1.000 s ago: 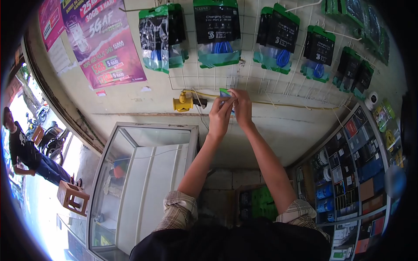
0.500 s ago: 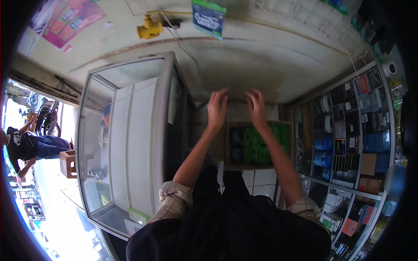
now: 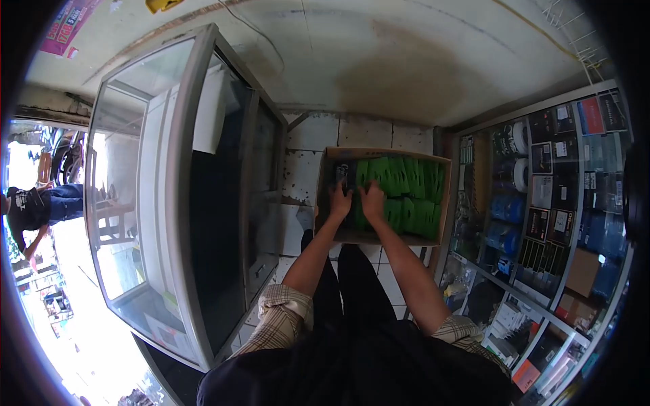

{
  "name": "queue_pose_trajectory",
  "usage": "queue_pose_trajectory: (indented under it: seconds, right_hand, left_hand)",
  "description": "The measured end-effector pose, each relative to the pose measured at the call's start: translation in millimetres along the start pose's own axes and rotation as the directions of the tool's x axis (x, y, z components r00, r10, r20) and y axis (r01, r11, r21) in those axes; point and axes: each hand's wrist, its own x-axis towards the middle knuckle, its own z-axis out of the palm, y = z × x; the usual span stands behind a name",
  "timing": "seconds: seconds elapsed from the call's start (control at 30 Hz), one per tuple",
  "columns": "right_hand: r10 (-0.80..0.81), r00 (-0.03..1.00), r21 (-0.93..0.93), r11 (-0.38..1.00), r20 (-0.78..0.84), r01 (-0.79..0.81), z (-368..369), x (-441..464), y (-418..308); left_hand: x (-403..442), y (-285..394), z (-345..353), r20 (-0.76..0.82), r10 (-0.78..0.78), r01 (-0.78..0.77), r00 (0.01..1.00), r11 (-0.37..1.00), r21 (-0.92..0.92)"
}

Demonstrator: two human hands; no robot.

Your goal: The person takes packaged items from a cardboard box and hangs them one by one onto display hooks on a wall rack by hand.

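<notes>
A cardboard box (image 3: 447, 196) stands on the tiled floor in front of my feet. It holds several green packets (image 3: 406, 177) in rows, with dark items (image 3: 342, 170) along its left side. Over the dark items my left hand (image 3: 340, 201) reaches into the box, its fingers apart and pointing down. My right hand (image 3: 372, 201) is close beside it, at the left end of the green packets, fingers parted. Neither hand visibly holds anything. The fingertips are partly lost in shadow, so I cannot tell if they touch the contents.
A glass display cabinet (image 3: 196, 169) stands close on the left. To the right is a glass showcase (image 3: 569, 203) full of boxed goods. A stained wall (image 3: 406, 68) rises behind the box. At far left, a person (image 3: 34, 210) is outside.
Both hands have come down from in front of the wall into the box. My view has tilted downward, showing more of the box and floor.
</notes>
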Motion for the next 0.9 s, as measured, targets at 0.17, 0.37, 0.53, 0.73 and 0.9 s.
queue_pose_trajectory:
  seconds: [0.17,0.37,0.53,0.73,0.9]
  right_hand:
    - [0.007,0.999,-0.078,0.997,0.043,-0.004,-11,-1,-15]
    - [-0.406,0.911,-0.139,0.909,-0.073,0.394,-68,-13,-44]
    - [-0.700,0.701,-0.039,0.711,-0.138,0.702,-154,-23,-108]
    - [-0.682,0.704,0.239,0.663,-0.197,0.709,-215,-16,-202]
    - [-0.691,0.507,0.349,0.371,-0.515,0.861,-218,-8,-296]
  left_hand:
    - [-7,1,2,-0.080,0.093,-0.086,0.992,0.993,0.080]
    - [-34,74,-33,-0.208,0.302,-0.291,0.930,0.953,0.082]
    - [-53,143,-89,-0.235,0.612,-0.620,0.755,0.783,0.047]
    - [-69,223,-157,-0.209,0.564,-0.602,0.799,0.759,-0.250]
    - [-72,312,-221,-0.549,0.578,-0.798,0.603,0.426,-0.427]
